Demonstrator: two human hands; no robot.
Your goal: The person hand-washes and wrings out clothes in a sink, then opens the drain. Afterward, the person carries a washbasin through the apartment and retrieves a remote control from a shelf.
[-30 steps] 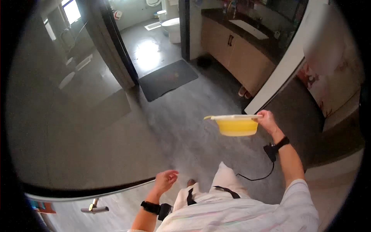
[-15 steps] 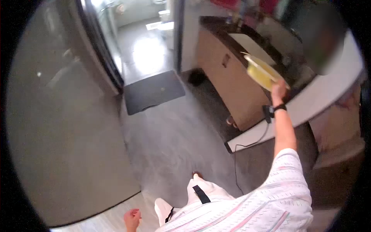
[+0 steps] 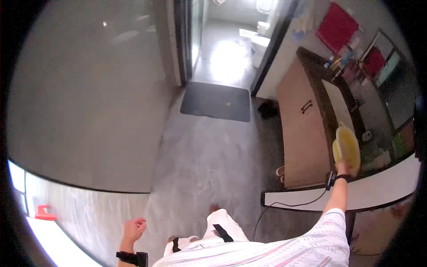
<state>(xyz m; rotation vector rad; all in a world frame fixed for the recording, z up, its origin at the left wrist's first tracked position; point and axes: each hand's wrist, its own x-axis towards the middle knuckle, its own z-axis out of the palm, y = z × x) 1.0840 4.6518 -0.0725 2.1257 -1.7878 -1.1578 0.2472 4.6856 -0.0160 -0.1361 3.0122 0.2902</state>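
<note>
My right hand (image 3: 342, 168) grips a yellow basin with a pale rim (image 3: 350, 144) by its near edge. The basin is tilted and somewhat blurred, held over the dark counter (image 3: 315, 84) beside the white sink (image 3: 336, 101). My left hand (image 3: 134, 229) hangs low at my left side, over the floor. Its fingers are loosely bent and apart, with nothing in them. A black strap with a small device sits on each wrist, and a cable runs from the right one.
A grey mat (image 3: 215, 101) lies before a bright bathroom doorway with a toilet (image 3: 259, 46). The wooden cabinet (image 3: 302, 129) and a white ledge (image 3: 302, 199) stand at the right. A grey wall (image 3: 98, 102) rises on the left. A red object (image 3: 45, 212) is at lower left.
My view has turned right and I am nearer the counter. The yellow basin has stayed in my right hand and is now tipped more upright. More of my left arm shows.
</note>
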